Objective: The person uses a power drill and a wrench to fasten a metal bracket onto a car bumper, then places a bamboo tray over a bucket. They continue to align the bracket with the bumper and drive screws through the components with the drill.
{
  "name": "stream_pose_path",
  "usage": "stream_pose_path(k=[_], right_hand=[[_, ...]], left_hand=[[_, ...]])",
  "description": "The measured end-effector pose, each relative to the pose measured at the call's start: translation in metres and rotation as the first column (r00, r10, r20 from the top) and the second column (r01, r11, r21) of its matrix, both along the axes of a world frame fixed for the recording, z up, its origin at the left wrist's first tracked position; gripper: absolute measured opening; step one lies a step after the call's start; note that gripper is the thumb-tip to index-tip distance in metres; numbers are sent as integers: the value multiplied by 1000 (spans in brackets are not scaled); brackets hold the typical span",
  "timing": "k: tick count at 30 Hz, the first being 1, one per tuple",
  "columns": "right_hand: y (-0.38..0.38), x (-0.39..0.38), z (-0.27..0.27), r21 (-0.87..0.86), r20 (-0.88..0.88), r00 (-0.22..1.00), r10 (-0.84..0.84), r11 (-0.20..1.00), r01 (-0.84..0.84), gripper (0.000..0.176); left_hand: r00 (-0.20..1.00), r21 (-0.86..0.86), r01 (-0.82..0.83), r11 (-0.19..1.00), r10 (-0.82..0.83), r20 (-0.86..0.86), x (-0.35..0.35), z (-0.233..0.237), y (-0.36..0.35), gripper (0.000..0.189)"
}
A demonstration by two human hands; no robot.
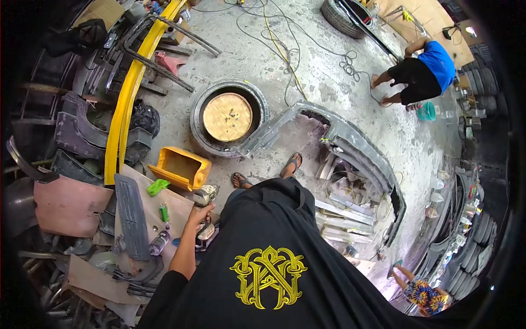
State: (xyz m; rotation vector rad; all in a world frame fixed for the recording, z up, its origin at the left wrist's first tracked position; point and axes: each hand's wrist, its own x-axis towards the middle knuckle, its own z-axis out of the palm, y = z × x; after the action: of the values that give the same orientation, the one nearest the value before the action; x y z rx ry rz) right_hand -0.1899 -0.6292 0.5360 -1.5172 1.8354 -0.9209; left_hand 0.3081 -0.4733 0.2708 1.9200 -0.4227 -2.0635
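By a brown board (145,205) on the left, I see my left hand (198,215) shut tight around a grey tool (205,194). The tool stands up at the right edge of the board, just below a yellow box (181,167). I cannot see my right hand. My black shirt (285,230) hides it.

On the board lie a green clip (158,186), a small green bottle (164,213) and a clear bottle (159,242). They are near the hand but do not touch it. A dark panel (131,216) lies on the board too.

My feet (293,163) stand in sandals on the floor (329,71). In front of them is a tyre (196,123) with a round woven lid (227,116) in it. A long grey bumper (356,145) touches the tyre. Far off, a person in a blue top (438,63) bends down.
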Motion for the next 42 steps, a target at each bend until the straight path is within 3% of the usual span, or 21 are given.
stream_pose_path(k=[7,15,28,42], right_hand=[[17,-25,19,-29,-33,998,-61,998,60,27],[38,-42,37,-73,-81,990,-119,991,113,29],[67,-84,95,-199,-244,929,-277,952,232,31],[84,-170,181,-356,-469,738,-485,869,344,33]], left_hand=[[993,93,96,991,-101,54,-1,-2,-2,24],[978,33,177,984,-180,109,8,-3,-3,22],[989,43,129,991,-132,62,26,-17,27,17],[995,34,70,997,-72,75,20,-42,34,17]])
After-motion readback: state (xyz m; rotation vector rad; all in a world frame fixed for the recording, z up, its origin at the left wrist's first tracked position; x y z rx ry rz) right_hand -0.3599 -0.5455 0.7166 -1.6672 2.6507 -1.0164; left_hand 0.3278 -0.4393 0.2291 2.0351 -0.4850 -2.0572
